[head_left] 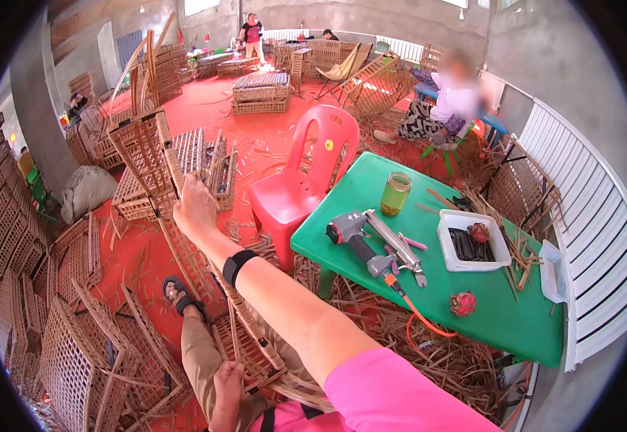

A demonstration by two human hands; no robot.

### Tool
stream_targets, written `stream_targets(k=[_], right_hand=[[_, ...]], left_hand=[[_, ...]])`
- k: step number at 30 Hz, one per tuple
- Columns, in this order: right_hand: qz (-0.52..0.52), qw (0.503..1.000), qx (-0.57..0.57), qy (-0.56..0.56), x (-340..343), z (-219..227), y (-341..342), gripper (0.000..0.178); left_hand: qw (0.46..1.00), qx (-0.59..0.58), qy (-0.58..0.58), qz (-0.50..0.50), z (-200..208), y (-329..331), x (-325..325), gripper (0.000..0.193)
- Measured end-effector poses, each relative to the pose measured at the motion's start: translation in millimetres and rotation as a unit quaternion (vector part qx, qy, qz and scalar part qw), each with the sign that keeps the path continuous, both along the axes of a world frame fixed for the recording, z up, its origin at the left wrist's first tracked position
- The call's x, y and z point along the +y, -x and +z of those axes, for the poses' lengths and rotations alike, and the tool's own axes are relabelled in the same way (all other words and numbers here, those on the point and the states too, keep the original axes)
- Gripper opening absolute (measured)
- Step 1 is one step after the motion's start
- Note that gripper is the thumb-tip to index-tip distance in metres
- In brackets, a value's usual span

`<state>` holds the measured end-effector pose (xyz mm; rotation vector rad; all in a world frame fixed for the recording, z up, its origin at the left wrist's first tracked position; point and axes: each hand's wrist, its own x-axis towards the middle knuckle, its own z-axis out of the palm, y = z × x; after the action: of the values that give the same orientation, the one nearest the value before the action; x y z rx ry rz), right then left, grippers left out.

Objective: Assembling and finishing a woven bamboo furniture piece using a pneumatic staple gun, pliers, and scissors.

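A long woven rattan frame (178, 248) stretches away from my lap, bending up at its far end. My right hand (196, 207), arm outstretched with a black band at the wrist, is closed round the frame's wrapped edge partway along. Close to my body, my left hand (228, 383) pinches a thin rattan strip (235, 335) beside the near end of the frame. Part of that hand's fingers is turned from view. The near corner of the frame rests over my legs.
To the right, a green table (313, 232) bears a nail gun (360, 237) with an orange hose, a jar (395, 194), a white tray (497, 248) and a dragon fruit (462, 304). A red chair (292, 191) stands beyond. Stacked woven panels (75, 345) lie left. Another person (454, 101) sits behind the table.
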<state>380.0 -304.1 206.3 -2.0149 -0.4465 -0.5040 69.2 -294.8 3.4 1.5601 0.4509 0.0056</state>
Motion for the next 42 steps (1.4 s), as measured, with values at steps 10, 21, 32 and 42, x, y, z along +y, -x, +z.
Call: stream_targets(k=[10, 21, 32, 42], right_hand=[[0.008, 1.0, 0.018, -0.007, -12.6, -1.5, 9.3, 0.036], [0.006, 1.0, 0.027, 0.003, -21.9, 6.2, 17.3, 0.023], [-0.038, 0.999, 0.018, 0.0, -42.0, -15.9, -22.0, 0.036], [0.001, 0.996, 0.084, -0.032, -70.0, -8.1, 26.4, 0.027]], left_hand=[[0.998, 0.008, -0.062, -0.024, -26.5, 6.8, 4.9, 0.018], [0.995, -0.003, -0.097, -0.036, -39.9, 12.1, -2.1, 0.016], [1.0, -0.004, 0.001, 0.0, -8.7, 3.6, 10.6, 0.015], [0.998, 0.001, -0.059, -0.038, -23.7, 17.0, 1.7, 0.019]])
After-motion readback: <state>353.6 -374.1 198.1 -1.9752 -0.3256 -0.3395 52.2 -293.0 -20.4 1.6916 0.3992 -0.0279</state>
